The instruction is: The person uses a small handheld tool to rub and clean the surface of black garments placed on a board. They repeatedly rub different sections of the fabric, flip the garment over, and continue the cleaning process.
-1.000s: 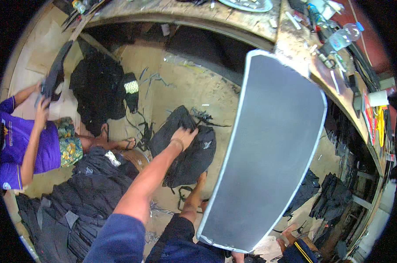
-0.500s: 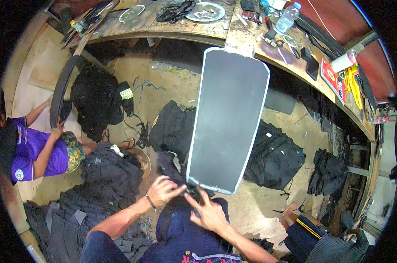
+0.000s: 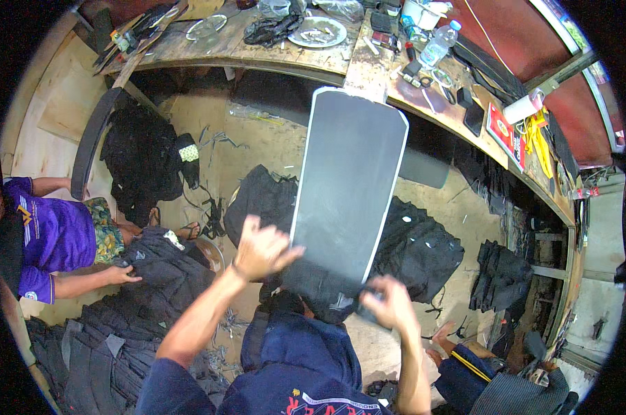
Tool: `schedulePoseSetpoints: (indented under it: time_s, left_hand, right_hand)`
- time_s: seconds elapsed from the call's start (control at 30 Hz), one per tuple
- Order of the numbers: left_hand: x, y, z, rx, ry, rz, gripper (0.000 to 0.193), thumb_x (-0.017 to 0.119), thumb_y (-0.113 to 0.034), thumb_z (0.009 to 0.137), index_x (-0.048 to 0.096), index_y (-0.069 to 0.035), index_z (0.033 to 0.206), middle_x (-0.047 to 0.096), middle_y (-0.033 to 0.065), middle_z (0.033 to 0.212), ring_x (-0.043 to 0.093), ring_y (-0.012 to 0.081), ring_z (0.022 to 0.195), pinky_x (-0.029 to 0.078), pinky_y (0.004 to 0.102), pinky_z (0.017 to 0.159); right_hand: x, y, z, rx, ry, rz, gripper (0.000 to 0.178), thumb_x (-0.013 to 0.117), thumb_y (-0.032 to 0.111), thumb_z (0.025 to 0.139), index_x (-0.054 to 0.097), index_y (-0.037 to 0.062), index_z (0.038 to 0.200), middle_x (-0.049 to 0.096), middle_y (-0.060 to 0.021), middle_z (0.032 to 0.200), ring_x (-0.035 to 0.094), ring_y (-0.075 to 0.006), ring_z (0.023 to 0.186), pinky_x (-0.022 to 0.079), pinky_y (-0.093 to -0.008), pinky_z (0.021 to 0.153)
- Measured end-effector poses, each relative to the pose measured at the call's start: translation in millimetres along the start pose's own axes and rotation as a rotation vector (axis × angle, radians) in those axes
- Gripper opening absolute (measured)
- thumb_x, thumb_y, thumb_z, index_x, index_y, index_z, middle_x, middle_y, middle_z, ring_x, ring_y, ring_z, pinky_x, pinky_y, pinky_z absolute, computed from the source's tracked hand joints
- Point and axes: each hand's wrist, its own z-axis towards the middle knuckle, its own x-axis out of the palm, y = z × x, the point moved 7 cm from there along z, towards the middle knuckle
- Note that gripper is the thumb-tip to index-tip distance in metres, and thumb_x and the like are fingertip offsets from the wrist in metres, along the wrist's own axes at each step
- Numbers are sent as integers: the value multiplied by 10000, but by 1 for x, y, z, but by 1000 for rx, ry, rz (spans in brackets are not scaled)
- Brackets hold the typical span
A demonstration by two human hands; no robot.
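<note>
A long dark grey panel [image 3: 351,180] with a pale rim stands tilted in front of me, its top toward the workbench. Its lower end sits inside a piece of black fabric [image 3: 316,287] resting on my lap. My left hand [image 3: 261,250] hovers beside the panel's lower left edge with its fingers spread and nothing held. My right hand [image 3: 390,306] is closed on the black fabric at the panel's lower right corner.
A curved wooden workbench [image 3: 257,59] at the top carries a plate [image 3: 320,31], a plastic bottle [image 3: 437,45] and tools. Black bags [image 3: 420,245] lie on the floor. At left a person in a purple shirt [image 3: 53,235] touches a pile of black bags [image 3: 154,270].
My left hand has come off the panel's lower end and risen to its left edge, fingers spreading. The right hand has stayed at the bottom. The panel reads slightly more upright.
</note>
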Motion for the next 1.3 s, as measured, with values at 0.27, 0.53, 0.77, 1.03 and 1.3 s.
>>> schedulePoseSetpoints:
  time_s: [0.27, 0.53, 0.77, 1.03, 1.3]
  left_hand:
    - [16, -2, 97, -40, -90, -340, 279, 741, -206, 929, 707, -69, 1170, 701, 126, 1264, 652, 332, 1241, 463, 517, 1101]
    - [158, 23, 183, -13, 261, -118, 1014, 572, -716, 980, 355, -26, 1691, 298, 160, 1793, 228, 325, 1677, 106, 660, 1337]
    - [178, 49, 285, 287, 413, -30, 736, 586, -690, 993, 693, -67, 1369, 656, 167, 1485, 510, 322, 1495, 243, 616, 1295]
    - [141, 72, 336, 228, 479, 514, 600, 658, -645, 982, 784, -114, 1230, 775, 50, 1226, 693, 225, 1260, 148, 759, 1284]
    - [134, 80, 275, 475, -343, 14, 374, 836, -474, 843, 686, -184, 1025, 608, -11, 1085, 612, 208, 1116, 399, 600, 1195]
  right_hand:
    - [-94, 39, 59, 177, -591, 85, 1012, 849, 504, 900, 351, 55, 1658, 737, -337, 1163, 724, -500, 1140, 580, -523, 989]
    - [-49, 49, 74, 276, -617, 428, 831, 795, 402, 992, 460, -65, 1592, 799, -254, 1153, 780, -281, 1087, 592, -406, 950]
    - [-97, 41, 166, 438, -607, 468, 825, 813, 386, 870, 572, -102, 1490, 756, -319, 1265, 749, -404, 1215, 567, -441, 1059]
    - [-95, 88, 110, 39, -1035, 259, 817, 869, 345, 906, 514, -101, 1491, 732, -291, 1232, 746, -393, 1109, 587, -421, 997]
    - [-27, 137, 123, -613, -678, -130, 594, 969, 466, 748, 748, 66, 1128, 669, -80, 964, 665, -271, 909, 565, -397, 774]
